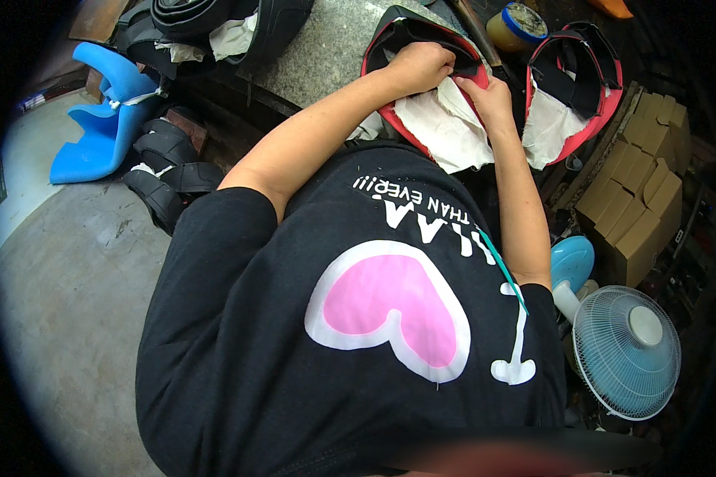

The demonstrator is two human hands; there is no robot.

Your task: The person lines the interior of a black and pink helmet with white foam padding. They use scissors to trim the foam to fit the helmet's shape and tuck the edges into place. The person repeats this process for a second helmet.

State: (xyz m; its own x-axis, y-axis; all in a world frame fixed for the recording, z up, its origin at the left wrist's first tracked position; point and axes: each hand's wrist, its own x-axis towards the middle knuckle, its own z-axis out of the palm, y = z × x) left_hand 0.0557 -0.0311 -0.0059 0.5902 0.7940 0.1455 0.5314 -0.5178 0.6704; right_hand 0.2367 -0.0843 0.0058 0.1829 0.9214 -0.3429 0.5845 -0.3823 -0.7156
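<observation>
A red and black piece with white cloth lining (445, 131), shaped like a shoe upper, is between my two hands at the top of the view. My left hand (420, 67) reaches inside its rim, its fingers bent and closed on the dark inner edge. On the right side, my right hand (489, 102) pinches the red edge, with the thumb over the white cloth. The fingertips of both hands nearly meet. Just right of my right hand sits a second red and black upper (565, 119) with the same white lining, touched by neither hand.
A speckled stone slab (318, 60) lies beneath the work. Beyond it are a yellowish jar with a blue rim (517, 28) and a long tool handle (476, 28). Black strapped pieces (183, 159) and blue foam (103, 111) are left; cardboard boxes (632, 191) and a fan (627, 350), right.
</observation>
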